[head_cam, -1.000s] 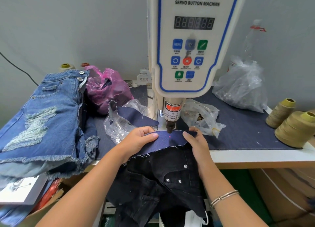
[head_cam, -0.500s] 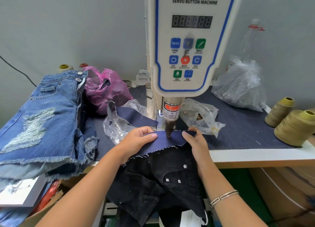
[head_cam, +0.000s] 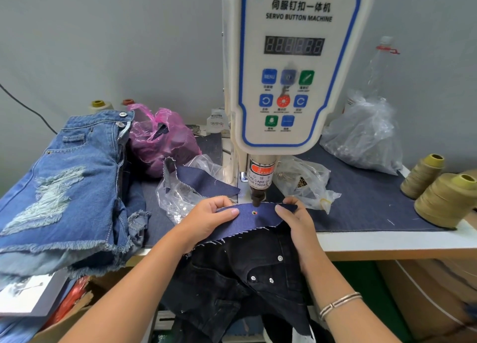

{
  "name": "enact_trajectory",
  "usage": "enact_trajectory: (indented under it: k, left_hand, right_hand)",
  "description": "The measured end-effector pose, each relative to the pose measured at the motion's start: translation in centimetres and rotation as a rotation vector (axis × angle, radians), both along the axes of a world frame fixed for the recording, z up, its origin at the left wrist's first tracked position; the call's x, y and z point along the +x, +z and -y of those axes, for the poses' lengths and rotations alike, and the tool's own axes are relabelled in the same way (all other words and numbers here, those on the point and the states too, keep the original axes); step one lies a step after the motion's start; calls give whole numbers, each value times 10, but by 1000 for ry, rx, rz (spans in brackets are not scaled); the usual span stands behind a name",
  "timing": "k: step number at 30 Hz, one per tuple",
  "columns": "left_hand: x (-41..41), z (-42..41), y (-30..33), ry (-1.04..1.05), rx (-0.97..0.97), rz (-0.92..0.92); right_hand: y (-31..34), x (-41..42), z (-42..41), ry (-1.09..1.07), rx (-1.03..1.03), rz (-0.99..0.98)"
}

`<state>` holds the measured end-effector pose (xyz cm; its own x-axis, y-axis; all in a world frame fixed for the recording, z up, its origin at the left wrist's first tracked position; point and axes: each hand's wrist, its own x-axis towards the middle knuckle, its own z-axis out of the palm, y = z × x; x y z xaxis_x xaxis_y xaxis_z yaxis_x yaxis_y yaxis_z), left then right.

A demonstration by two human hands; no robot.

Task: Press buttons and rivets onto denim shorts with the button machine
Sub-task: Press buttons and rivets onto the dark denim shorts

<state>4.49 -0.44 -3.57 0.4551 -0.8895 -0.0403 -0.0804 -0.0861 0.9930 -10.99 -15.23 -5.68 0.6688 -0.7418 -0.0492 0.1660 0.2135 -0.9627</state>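
The white servo button machine (head_cam: 291, 66) stands at the table's middle, its dark punch head (head_cam: 257, 199) just above a strip of dark blue denim (head_cam: 254, 222). A small metal rivet (head_cam: 255, 212) sits in the strip below the punch. My left hand (head_cam: 206, 220) pinches the strip's left end, thumb on top. At the strip's right end my right hand (head_cam: 296, 219) pinches it the same way. Black denim shorts (head_cam: 232, 283) with silver rivets hang below the strip, off the table's front edge.
Light blue ripped denim shorts (head_cam: 67, 185) are stacked at the left. A pink bag (head_cam: 160, 139) and clear bags of fasteners (head_cam: 180, 195) (head_cam: 364, 136) lie around the machine. Olive thread cones (head_cam: 444, 195) stand at the right, cardboard boxes below.
The punch came down onto the strip and has risen again, leaving a rivet where a red light dot was. Both hands hold the strip in the same place.
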Motion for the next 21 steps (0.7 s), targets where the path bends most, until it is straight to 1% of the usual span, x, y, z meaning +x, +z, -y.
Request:
enact_trajectory:
  k: [6,10,12,14,15,16,17,18,19,21]
  left_hand:
    - [-3,-2,3,-46,13,40]
    - [-1,-3,0,-60,26,10]
    - [1,-5,0,-77,29,-13]
    - [1,-6,1,-105,34,-32]
    - [1,-6,2,-116,33,-41]
    - [1,-6,3,-120,36,-32]
    - [1,-6,3,-117,41,-11]
    - [1,-6,4,-110,42,18]
    - [2,-6,4,-98,41,42]
    - [4,-7,1,-60,36,37]
  right_hand:
    - [7,-4,-6,15,-78,-23]
    - [10,-9,-14,33,-150,-65]
    - [20,-15,-14,6,-253,-30]
    - [38,-22,0,-138,-421,-17]
    - [48,-25,12,-245,-533,-58]
    - [58,-27,25,-344,-668,-144]
    - [67,-27,37,-407,-824,-275]
    - [73,-25,49,-429,-995,-448]
    - [75,-22,58,-405,-1172,-648]
    - [73,-12,68,-249,-1473,-1021]
